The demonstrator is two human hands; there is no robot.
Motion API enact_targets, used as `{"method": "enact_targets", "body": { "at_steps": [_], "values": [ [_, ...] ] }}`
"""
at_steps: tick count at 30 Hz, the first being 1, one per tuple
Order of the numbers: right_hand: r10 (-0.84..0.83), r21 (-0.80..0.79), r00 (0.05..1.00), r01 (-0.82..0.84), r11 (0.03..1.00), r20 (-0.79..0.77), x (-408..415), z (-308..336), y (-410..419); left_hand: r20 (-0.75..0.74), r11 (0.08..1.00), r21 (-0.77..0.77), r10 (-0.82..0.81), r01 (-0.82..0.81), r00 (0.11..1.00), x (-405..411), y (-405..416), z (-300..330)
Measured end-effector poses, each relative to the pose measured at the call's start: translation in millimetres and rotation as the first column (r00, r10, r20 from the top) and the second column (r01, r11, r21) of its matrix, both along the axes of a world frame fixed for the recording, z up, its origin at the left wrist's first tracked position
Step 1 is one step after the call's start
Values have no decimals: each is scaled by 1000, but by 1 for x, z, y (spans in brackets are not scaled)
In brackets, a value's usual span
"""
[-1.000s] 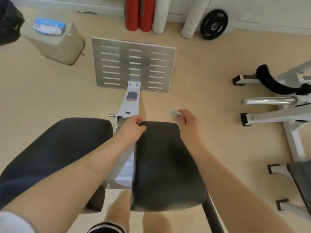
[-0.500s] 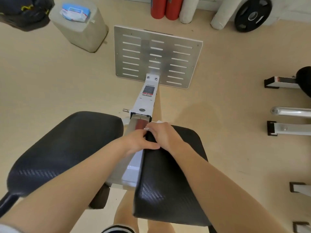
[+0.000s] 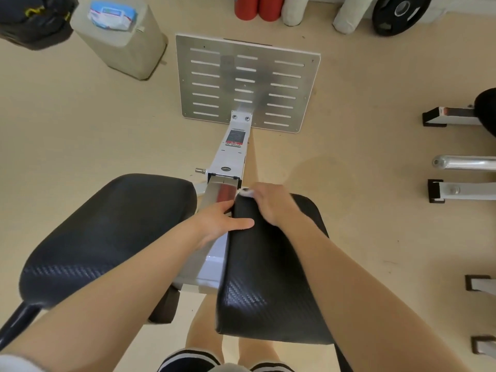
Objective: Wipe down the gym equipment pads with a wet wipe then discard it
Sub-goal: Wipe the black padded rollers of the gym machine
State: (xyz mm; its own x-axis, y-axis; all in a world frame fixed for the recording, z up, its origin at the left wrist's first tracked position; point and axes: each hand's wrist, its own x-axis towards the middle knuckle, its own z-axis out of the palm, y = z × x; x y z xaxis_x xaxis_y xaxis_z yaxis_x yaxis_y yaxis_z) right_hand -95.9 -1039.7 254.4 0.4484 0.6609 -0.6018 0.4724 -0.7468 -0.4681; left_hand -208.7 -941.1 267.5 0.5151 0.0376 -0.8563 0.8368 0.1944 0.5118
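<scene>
Two black padded cushions sit side by side on a white machine frame: the left pad point(image 3: 107, 237) and the right pad point(image 3: 271, 285). My right hand point(image 3: 273, 205) lies on the far left corner of the right pad, fingers curled over a white wet wipe point(image 3: 245, 192), of which only a small edge shows. My left hand point(image 3: 220, 224) grips the inner left edge of the right pad, thumb lying on top of it, fingers tucked into the gap between the pads.
A slotted metal footplate point(image 3: 247, 81) lies ahead on the floor. A beige bin point(image 3: 134, 49) with a wipes packet point(image 3: 112, 16) on top stands far left, beside a dark bag point(image 3: 32, 20). Foam rollers point(image 3: 257, 6), a weight plate point(image 3: 400, 12) and another machine's feet point(image 3: 456, 189) lie around.
My right hand slid with the wipe from the right pad's far right corner across to its far left corner, close to my left hand. The view shifted toward the left.
</scene>
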Motion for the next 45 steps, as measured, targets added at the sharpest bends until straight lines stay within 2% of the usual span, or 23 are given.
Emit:
{"method": "enact_targets", "body": {
  "at_steps": [3,6,7,10,14,16,20,23,25,26,29,31,34,36,38,40,42,45],
  "values": [
    [107,83,991,-101,991,-75,-19,10,16,-5,989,123,-81,81,997,-4,-4,-1],
    [124,137,990,-114,984,-67,-13,14,1,14,998,21,-67,67,998,-6,-8,5],
    [90,101,994,-83,991,-67,-5,16,-8,17,998,-24,-56,57,998,-8,-9,7],
    [-127,-164,992,128,978,16,20,11,-39,10,998,-58,-32,33,999,-13,-7,9],
    [-155,-254,978,188,949,143,28,10,-53,0,992,-97,-84,83,996,-9,-3,9],
    [-145,-215,980,173,961,139,21,6,-38,-6,990,-112,-91,90,996,-8,-2,8],
    [47,71,999,-48,996,15,-17,8,-1,-2,995,-95,-34,34,999,-11,-4,6],
    [171,145,984,-163,976,-45,-24,18,2,-3,998,-49,-32,31,999,-13,-7,9],
    [134,147,988,-122,982,-80,-13,21,-10,-1,998,-63,4,-4,1000,-14,-8,12],
    [85,92,994,-78,993,-75,-4,22,-20,-3,998,-65,18,-18,1000,-13,-9,14],
    [-260,-30,955,258,966,-145,25,21,-62,-27,1000,-21,-3,3,1000,-7,-11,19],
    [-344,-66,932,338,939,-113,36,18,-81,-40,1000,-8,-23,23,999,-3,-12,22],
    [-252,-70,966,248,966,-56,35,17,-75,-55,1000,-8,-9,9,998,-3,-12,26],
    [-153,28,978,158,987,-142,20,24,-54,-50,1000,-13,13,-14,999,-4,-14,28],
    [26,178,983,7,984,-181,-1,31,-33,-38,999,2,35,-35,999,-6,-16,29],
    [142,247,970,-91,965,-199,-14,32,-22,-29,993,119,23,-19,999,-7,-19,30],
    [146,243,964,-90,966,-224,-12,29,-23,-39,967,252,-20,29,999,-6,-21,32],
    [-71,195,928,151,969,-367,6,24,-43,-53,959,280,-18,32,998,-2,-27,36]
  ]
}}
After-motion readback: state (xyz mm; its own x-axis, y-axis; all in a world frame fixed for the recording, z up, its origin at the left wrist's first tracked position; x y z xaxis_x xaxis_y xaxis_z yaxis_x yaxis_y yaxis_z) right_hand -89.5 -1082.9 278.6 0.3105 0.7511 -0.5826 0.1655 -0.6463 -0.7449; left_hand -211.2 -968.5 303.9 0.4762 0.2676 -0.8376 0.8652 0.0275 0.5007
